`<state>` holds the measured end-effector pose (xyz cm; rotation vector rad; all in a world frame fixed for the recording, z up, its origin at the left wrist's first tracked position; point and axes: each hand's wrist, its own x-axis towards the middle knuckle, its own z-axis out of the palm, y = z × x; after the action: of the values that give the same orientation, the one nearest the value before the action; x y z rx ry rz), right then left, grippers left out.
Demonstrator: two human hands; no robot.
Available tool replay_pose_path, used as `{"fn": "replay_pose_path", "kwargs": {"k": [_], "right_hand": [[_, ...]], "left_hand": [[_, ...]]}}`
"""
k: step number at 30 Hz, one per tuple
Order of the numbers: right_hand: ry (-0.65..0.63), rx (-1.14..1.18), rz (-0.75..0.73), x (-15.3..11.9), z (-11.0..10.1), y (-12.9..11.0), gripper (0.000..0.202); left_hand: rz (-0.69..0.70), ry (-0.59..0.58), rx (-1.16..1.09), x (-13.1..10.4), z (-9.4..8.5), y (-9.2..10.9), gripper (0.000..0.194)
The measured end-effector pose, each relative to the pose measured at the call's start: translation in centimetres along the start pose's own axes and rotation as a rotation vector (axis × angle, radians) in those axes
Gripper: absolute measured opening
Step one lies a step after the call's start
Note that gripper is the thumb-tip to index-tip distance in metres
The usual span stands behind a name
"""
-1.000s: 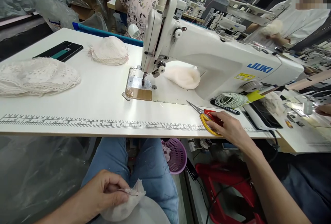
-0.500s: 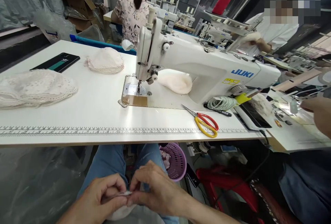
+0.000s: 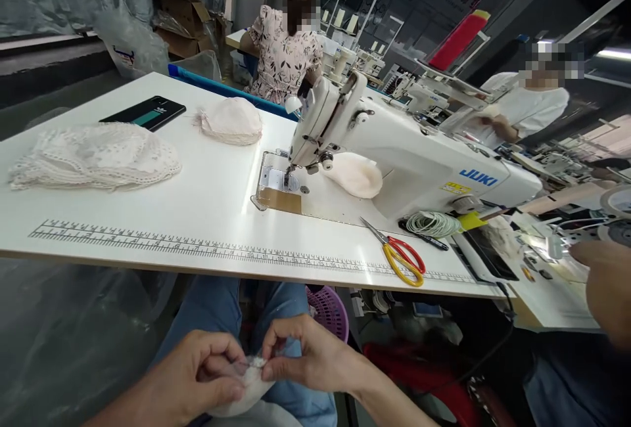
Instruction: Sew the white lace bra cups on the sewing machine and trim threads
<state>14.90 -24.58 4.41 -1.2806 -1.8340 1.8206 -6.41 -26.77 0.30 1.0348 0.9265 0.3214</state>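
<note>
Over my lap, below the table's front edge, a small white piece of fabric is pinched between my two hands. My left hand grips its left side with thumb and curled fingers. The thumb and forefinger of my right hand pinch the upper right edge, close to the left fingertips. Part of the fabric is hidden behind the left hand. Beyond the table edge stands a white sewing machine, with a cream padded piece lying under its arm.
Scissors with red and yellow handles lie near the table's front edge. Lace-edged white pieces, a second fabric stack and a dark phone lie leftward. A purple basket stands below. Other people sit and stand beyond.
The camera view has tilted and shifted, so the table appears moved rightward. My hands have drawn slightly apart, and more of the white fabric shows between them.
</note>
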Motion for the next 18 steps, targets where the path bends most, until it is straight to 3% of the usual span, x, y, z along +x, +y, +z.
{"fn": "replay_pose_path", "kwargs": {"k": [6, 12, 18], "right_hand": [[-0.035, 0.007, -0.034, 1.1, 1.0, 0.1, 0.037], [-0.01, -0.069, 0.009, 1.7, 1.7, -0.2, 0.041], [-0.045, -0.109, -0.038, 2.9, 1.9, -0.6, 0.041]], "left_hand": [[0.045, 0.009, 0.099, -0.9, -0.3, 1.5, 0.018], [0.051, 0.008, 0.089, -1.0, -1.2, 0.8, 0.018], [0.059, 0.005, 0.054, -1.2, -2.3, 0.7, 0.019]]}}
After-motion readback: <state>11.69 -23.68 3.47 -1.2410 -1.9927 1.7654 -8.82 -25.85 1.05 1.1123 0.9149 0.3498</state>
